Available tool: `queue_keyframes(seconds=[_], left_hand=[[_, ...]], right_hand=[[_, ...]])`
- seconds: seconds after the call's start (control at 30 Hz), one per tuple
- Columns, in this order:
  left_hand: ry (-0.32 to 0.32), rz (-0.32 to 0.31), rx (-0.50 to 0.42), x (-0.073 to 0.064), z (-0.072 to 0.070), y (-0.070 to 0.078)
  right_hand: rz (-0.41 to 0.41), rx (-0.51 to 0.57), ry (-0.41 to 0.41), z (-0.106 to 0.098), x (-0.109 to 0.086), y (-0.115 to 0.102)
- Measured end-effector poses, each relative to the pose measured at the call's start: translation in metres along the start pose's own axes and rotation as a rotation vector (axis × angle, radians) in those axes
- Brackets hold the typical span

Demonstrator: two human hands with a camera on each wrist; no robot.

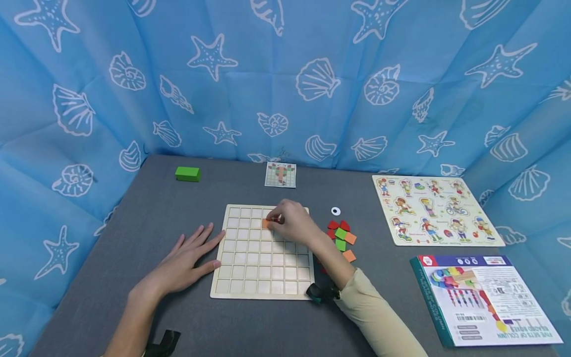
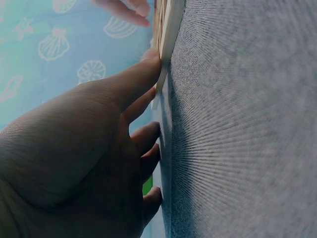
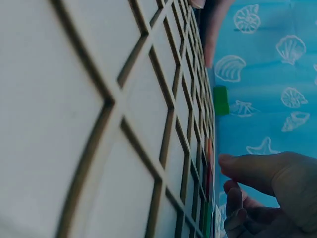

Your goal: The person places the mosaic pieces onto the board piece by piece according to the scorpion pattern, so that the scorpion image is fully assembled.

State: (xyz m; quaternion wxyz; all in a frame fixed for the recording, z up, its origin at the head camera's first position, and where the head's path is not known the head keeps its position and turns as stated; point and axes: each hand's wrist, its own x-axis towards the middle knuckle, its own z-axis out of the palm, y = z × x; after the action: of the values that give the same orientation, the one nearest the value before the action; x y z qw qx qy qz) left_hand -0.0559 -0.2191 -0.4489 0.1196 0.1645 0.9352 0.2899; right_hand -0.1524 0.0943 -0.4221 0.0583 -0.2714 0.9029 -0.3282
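Observation:
A pale wooden grid board point(image 1: 247, 286) lies flat on the table. My right hand point(image 1: 292, 222) hovers over its upper part, fingers bent, with thumb and forefinger tips at an orange square tile point(image 1: 265, 224) in a cell. Whether they pinch or only touch it cannot be made out. Red and green slivers show beside the orange tile point(image 3: 209, 147) in the right wrist view, partly hidden by the hand in the head view. My left hand point(image 1: 185, 259) rests spread on the table, thumb point(image 2: 148, 64) and forefinger touching the board's left edge.
Right of the board lie loose red, orange and green tiles point(image 1: 340, 245) and a white ring point(image 1: 336, 211). Behind it stand a pattern card point(image 1: 280, 175) and a green block point(image 1: 188, 174). A picture puzzle board point(image 1: 434, 210) and a boxed game point(image 1: 486, 302) occupy the right side.

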Motion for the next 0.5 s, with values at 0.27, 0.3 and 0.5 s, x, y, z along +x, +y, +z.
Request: queue_keyframes(seconds=[0.27,0.3,0.5], left_hand=[[-0.012,-0.017,0.002,0.0,0.001,-0.001],[-0.013,-0.016,0.003,0.0,0.001,-0.002],[-0.014,-0.004,0.001,0.001,0.003,-0.005]], right_hand=[[0.048,0.14,0.016,-0.018,-0.022,0.019],[0.058,0.151,0.018,-0.021,-0.025,0.022],[0.112,0.191,0.004,-0.039,-0.045,0.041]])
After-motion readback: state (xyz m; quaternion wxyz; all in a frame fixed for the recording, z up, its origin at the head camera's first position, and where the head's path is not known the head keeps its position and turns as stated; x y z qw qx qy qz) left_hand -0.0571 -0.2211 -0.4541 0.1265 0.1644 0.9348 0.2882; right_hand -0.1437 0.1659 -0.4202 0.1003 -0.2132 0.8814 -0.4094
